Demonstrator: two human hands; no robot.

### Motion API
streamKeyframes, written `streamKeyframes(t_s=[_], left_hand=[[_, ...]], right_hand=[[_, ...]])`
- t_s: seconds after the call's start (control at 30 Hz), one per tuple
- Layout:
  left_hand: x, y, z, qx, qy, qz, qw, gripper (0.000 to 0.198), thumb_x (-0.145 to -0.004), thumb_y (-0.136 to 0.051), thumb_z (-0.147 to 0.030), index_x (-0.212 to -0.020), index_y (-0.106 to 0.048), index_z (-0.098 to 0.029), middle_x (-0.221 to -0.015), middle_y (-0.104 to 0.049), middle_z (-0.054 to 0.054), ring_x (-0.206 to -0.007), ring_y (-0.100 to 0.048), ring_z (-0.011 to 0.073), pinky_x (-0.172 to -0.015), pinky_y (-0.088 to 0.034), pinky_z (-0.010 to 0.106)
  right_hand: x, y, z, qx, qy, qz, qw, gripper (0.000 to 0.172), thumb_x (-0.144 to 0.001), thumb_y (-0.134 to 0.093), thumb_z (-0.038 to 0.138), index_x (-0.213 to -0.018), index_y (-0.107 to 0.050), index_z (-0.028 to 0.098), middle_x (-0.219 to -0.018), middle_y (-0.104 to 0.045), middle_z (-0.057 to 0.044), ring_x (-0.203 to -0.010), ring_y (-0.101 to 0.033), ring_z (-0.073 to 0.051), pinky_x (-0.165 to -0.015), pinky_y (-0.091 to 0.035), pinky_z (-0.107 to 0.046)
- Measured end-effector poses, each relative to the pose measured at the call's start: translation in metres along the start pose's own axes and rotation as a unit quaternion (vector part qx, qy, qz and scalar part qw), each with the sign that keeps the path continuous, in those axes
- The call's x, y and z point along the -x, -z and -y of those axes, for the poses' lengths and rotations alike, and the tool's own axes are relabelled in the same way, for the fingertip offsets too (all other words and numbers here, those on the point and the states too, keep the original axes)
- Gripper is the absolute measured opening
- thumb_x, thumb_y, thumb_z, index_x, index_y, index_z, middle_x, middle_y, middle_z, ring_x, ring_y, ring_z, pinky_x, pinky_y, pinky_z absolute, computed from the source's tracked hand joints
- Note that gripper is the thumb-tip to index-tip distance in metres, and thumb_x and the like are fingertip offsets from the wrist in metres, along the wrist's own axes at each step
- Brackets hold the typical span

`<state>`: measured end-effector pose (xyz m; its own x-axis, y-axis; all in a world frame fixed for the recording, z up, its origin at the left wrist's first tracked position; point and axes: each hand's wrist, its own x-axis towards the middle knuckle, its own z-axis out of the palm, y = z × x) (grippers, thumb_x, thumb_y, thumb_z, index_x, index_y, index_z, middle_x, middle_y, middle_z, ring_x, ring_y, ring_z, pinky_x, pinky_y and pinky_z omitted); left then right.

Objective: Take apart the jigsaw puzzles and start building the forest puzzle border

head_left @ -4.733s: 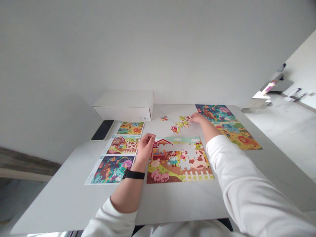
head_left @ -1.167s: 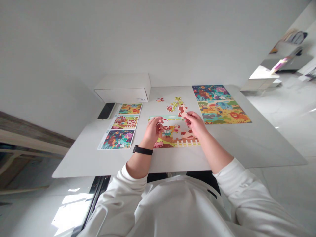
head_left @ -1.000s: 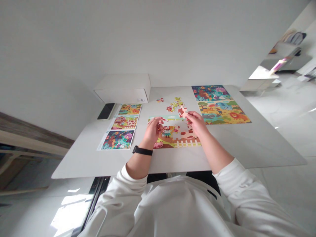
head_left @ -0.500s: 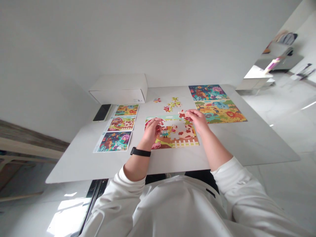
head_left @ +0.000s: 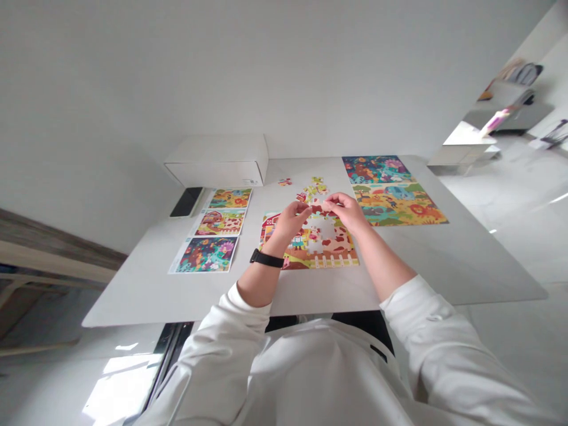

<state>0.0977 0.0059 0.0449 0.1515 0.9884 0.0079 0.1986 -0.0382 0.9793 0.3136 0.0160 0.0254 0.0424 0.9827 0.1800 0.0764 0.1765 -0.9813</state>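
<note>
A partly built farm jigsaw lies on the white table in front of me, with white gaps in its middle. My left hand, with a black band on its wrist, and my right hand meet above the puzzle's far edge. Both pinch a small red and white puzzle piece between their fingertips. Several loose pieces lie just beyond the hands, and one more piece sits apart to the left.
Three picture cards lie in a column at the left. Two finished puzzles lie at the right. A white box and a black phone sit at the back left, against the wall.
My right hand brought the piece from the loose pile to above the farm puzzle. My left hand has risen from the puzzle's left part and now pinches the same piece.
</note>
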Motion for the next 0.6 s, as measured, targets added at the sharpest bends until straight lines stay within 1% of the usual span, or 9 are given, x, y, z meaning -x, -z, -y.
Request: streamKeyframes(t_s=[0.07, 0.13, 0.2, 0.27, 0.33, 0.43, 0.53, 0.6], left_hand=[[0.001, -0.009, 0.003, 0.045, 0.021, 0.028, 0.998, 0.032, -0.087, -0.080, -0.046, -0.101, -0.067, -0.021, -0.097, -0.074, 0.005, -0.071, -0.065, 0.0134, -0.048, -0.046, 0.020], [0.003, -0.014, 0.008, 0.086, 0.036, 0.047, 0.995, 0.039, -0.081, -0.086, -0.049, -0.099, -0.066, -0.021, -0.091, -0.072, 0.003, -0.068, -0.064, 0.0125, -0.049, -0.046, 0.020], [0.004, -0.015, 0.013, 0.109, 0.041, 0.057, 0.992, 0.044, -0.075, -0.090, -0.053, -0.092, -0.064, -0.020, -0.083, -0.069, 0.001, -0.065, -0.061, 0.0115, -0.049, -0.045, 0.020], [0.004, -0.013, 0.017, 0.118, 0.039, 0.058, 0.991, 0.048, -0.072, -0.091, -0.056, -0.087, -0.064, -0.020, -0.078, -0.067, 0.000, -0.063, -0.059, 0.0107, -0.050, -0.045, 0.020], [0.003, -0.009, 0.020, 0.124, 0.035, 0.043, 0.991, 0.049, -0.072, -0.091, -0.058, -0.085, -0.064, -0.020, -0.078, -0.068, 0.000, -0.062, -0.057, 0.0100, -0.050, -0.043, 0.019], [0.000, -0.005, 0.026, 0.146, 0.031, 0.007, 0.989, 0.050, -0.072, -0.091, -0.057, -0.094, -0.066, -0.021, -0.081, -0.071, 0.001, -0.065, -0.059, 0.0106, -0.051, -0.042, 0.018], [-0.001, -0.003, 0.029, 0.171, 0.027, -0.024, 0.985, 0.054, -0.071, -0.092, -0.055, -0.103, -0.064, -0.022, -0.088, -0.076, 0.003, -0.069, -0.064, 0.0124, -0.055, -0.046, 0.020], [0.000, -0.003, 0.030, 0.169, 0.007, -0.027, 0.985, 0.051, -0.074, -0.090, -0.056, -0.102, -0.064, -0.021, -0.091, -0.078, 0.004, -0.072, -0.066, 0.0130, -0.059, -0.049, 0.022]], right_hand=[[0.005, -0.006, -0.002, -0.034, -0.017, -0.006, 0.999, 0.041, -0.076, -0.085, 0.060, -0.091, -0.069, 0.025, -0.089, -0.072, -0.002, -0.085, -0.072, -0.022, -0.082, -0.061, -0.038], [0.011, -0.012, -0.004, -0.062, -0.034, -0.009, 0.997, 0.045, -0.074, -0.086, 0.062, -0.090, -0.066, 0.026, -0.089, -0.069, -0.001, -0.086, -0.071, -0.022, -0.085, -0.062, -0.040], [0.017, -0.017, -0.006, -0.074, -0.044, -0.009, 0.996, 0.047, -0.073, -0.086, 0.063, -0.090, -0.064, 0.026, -0.088, -0.067, 0.000, -0.086, -0.070, -0.021, -0.086, -0.062, -0.040], [0.020, -0.019, -0.007, -0.060, -0.047, 0.000, 0.997, 0.047, -0.074, -0.085, 0.064, -0.090, -0.064, 0.025, -0.087, -0.067, 0.000, -0.084, -0.068, -0.020, -0.084, -0.061, -0.038], [0.022, -0.019, -0.007, -0.025, -0.048, 0.023, 0.998, 0.045, -0.075, -0.084, 0.063, -0.090, -0.065, 0.025, -0.084, -0.069, 0.000, -0.081, -0.067, -0.020, -0.081, -0.058, -0.036], [0.025, -0.016, -0.008, 0.028, -0.051, 0.069, 0.996, 0.042, -0.077, -0.084, 0.059, -0.091, -0.067, 0.024, -0.083, -0.073, -0.001, -0.079, -0.066, -0.019, -0.079, -0.054, -0.033], [0.027, -0.012, -0.005, 0.062, -0.057, 0.109, 0.990, 0.040, -0.078, -0.084, 0.058, -0.092, -0.069, 0.023, -0.087, -0.075, -0.002, -0.080, -0.067, -0.020, -0.077, -0.051, -0.032], [0.028, -0.010, -0.001, 0.082, -0.054, 0.110, 0.989, 0.040, -0.082, -0.081, 0.059, -0.096, -0.071, 0.023, -0.089, -0.076, -0.003, -0.081, -0.066, -0.020, -0.074, -0.050, -0.031]])
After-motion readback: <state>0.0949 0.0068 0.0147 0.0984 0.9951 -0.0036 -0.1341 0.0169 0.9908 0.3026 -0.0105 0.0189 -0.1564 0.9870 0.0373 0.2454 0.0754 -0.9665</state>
